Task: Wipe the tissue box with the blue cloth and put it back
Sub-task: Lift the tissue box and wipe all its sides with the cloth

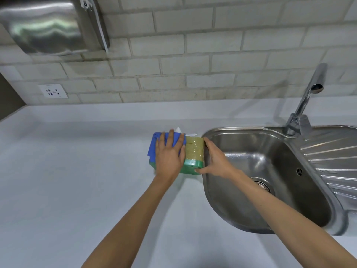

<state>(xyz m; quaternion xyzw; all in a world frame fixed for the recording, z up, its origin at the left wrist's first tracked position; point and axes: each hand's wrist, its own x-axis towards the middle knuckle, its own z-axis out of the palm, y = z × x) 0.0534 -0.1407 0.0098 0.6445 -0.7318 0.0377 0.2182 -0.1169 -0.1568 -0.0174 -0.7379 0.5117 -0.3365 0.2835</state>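
One tissue box (194,154), tan on top with a green base, sits on the pale table (77,171) just left of the single steel sink (270,161). One blue cloth (156,146) covers the box's left part. The left hand (170,153) lies flat on the cloth, fingers spread. The right hand (216,161) grips the box's right end, thumb at the near corner. One white tissue (178,130) pokes up behind. One tap (309,97) stands behind the sink.

The place was a kitchen or pantry area: a pale surface (77,171) held a steel sink (270,171) with a ribbed drainboard (332,163) and tap (309,97), backed by pale brick-pattern tiles (193,55), a wall socket (53,91), and possibly a steel paper-towel dispenser (44,28).
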